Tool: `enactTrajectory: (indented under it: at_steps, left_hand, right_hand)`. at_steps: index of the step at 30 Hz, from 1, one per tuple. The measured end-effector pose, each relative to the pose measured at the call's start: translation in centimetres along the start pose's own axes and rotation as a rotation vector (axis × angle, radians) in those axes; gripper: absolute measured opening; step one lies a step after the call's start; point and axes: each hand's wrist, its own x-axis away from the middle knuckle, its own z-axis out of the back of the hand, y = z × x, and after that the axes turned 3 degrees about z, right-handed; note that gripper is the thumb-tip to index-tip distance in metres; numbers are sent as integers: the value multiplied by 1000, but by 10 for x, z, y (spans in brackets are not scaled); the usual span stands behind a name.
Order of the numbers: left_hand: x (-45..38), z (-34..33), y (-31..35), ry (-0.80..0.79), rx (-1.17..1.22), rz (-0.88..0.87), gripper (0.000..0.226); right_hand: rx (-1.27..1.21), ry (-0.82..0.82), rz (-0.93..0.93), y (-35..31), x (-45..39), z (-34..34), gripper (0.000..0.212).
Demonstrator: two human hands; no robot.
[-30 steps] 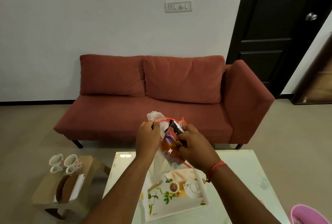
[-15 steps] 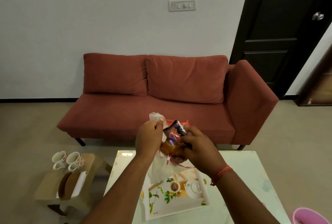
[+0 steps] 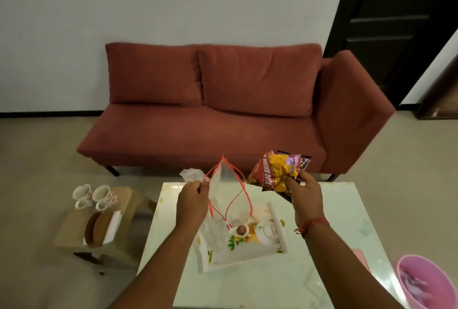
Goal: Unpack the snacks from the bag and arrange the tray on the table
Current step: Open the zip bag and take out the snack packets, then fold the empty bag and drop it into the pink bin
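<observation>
Left hand (image 3: 192, 201): fingers clamped on the rim of a clear, red-edged plastic bag (image 3: 224, 192) hanging above a white floral-print tray (image 3: 241, 250) on the pale glossy table (image 3: 329, 234). Right hand (image 3: 306, 196): fingers closed around a red-and-yellow snack packet (image 3: 275, 172), with a dark packet (image 3: 304, 163) behind it, held beside the bag, clear of it.

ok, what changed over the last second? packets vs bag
The right hand has pulled the snack packets out of the plastic bag and off to the right; earlier they were still in the bag's mouth between both hands. The left hand keeps its grip on the bag, now hanging slack above the tray. Tray, table and mugs look unmoved.
</observation>
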Motion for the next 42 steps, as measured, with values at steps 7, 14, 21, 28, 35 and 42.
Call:
enactTrajectory:
  at_steps: [7, 14, 21, 28, 35, 42]
  left_hand:
    - [4, -57, -108, -144, -130, 162, 37]
    - [11, -118, -187, -152, -172, 148, 31]
    - [15, -135, -210, -181, -147, 144, 34]
    - [4, -100, -177, -238, -142, 126, 35]
    - [-10, -52, -101, -182, 75, 299, 37]
    - [-1, 12, -51, -132, 468, 267, 22]
  right_hand:
    - [246, 115, -444, 161, -14, 7, 22]
    - [323, 81, -651, 300, -50, -7, 22]
    - [337, 92, -742, 344, -46, -3, 35]
    - [531, -198, 55, 243, 10, -19, 28]
    - [991, -659, 511, 121, 89, -48, 50]
    - [472, 59, 302, 44, 95, -39, 14]
